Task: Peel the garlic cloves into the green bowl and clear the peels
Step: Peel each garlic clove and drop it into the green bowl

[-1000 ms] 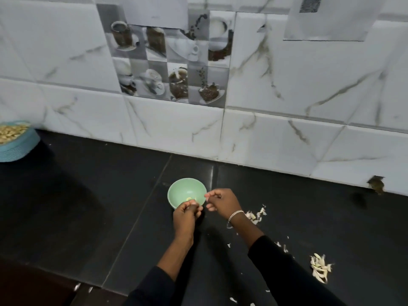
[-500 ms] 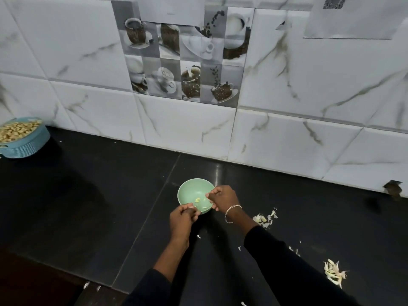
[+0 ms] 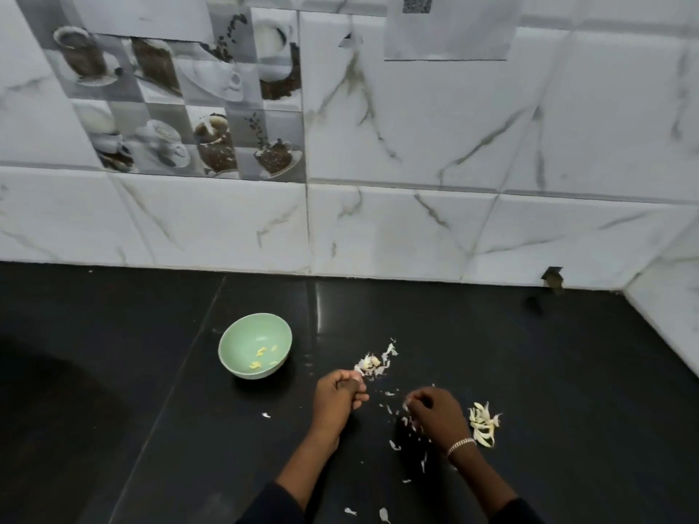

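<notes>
A: Bowl?
B: Green bowl (image 3: 231,336) sits upright on the black counter (image 3: 143,372), left of both hands and apart from them. A few yellowish garlic pieces (image 3: 261,351) lie in its bottom.
A: Left hand?
B: Left hand (image 3: 336,402) is low over the counter, right of the bowl. Fingers are curled in with the thumb against them, pinching a pale bit (image 3: 356,378) at the tips. Clove or skin, can't tell. The tips are just beside a peel pile (image 3: 372,363) lying behind the hand, toward the wall.
A: Right hand?
B: Right hand (image 3: 435,417) is near the left one, not touching it, knuckles up, fingers curled down toward the counter. A pale fleck (image 3: 407,404) shows at the tips. Gripped or only lying under them, can't tell. Bracelet (image 3: 459,445) on that wrist.
A: Other peels?
B: Second peel pile (image 3: 482,423), longer yellowish strips, is just right of the right hand. Loose peel scraps (image 3: 393,445) are scattered between and below the hands, a couple near the bottom edge.
A: Background?
B: White marble-look tiled wall (image 3: 416,145) with a coffee-print tile (image 3: 181,107) at upper left. Dark sleeves (image 3: 280,504) on both forearms.
</notes>
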A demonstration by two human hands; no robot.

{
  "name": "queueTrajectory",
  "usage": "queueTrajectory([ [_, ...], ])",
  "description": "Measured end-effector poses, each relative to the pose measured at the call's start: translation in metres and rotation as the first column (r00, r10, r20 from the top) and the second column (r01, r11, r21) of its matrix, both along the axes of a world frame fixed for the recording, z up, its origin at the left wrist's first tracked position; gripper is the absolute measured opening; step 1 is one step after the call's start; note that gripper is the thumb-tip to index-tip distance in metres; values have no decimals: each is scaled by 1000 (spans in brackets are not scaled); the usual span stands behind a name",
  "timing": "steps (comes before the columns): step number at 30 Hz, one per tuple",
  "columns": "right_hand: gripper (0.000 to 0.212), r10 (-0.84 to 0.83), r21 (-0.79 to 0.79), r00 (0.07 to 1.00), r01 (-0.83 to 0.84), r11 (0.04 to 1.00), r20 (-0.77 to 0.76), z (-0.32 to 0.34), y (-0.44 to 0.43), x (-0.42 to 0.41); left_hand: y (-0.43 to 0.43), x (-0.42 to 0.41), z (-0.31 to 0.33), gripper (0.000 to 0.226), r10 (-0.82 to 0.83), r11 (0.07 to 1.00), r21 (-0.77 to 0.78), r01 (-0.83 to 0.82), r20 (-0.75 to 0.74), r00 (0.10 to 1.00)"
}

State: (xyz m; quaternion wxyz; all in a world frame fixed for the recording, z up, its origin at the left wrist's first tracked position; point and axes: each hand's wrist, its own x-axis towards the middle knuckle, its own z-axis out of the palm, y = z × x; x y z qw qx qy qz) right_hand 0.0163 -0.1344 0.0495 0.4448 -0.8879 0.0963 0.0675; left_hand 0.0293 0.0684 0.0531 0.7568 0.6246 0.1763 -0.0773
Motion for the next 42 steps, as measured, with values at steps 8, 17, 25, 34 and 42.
queueTrajectory([
  [8, 9, -237, -267, 969, 247, 931, 70, -17, -98, -5, -62, -4, 2, 10, -127, 991, 40, 128, -9, 992],
  [17, 26, -272, -380, 959, 223, 898, -79, -33, -133, 6, -84, -12, 2, 10, -134, 989, 64, 135, -19, 991],
  [25, 19, -309, -260, 941, 267, 928, -137, -25, -140, 16, -82, -13, -3, 8, -117, 991, 68, 119, -30, 993],
  [34, 17, -349, 179, 937, 346, 921, -14, 9, -125, 1, -77, -14, 6, 6, -138, 980, 148, 130, 44, 989],
  [42, 4, -327, 709, 941, 288, 644, -86, 42, -52, -6, -97, -18, 23, 23, -317, 925, 276, 260, 186, 930],
])
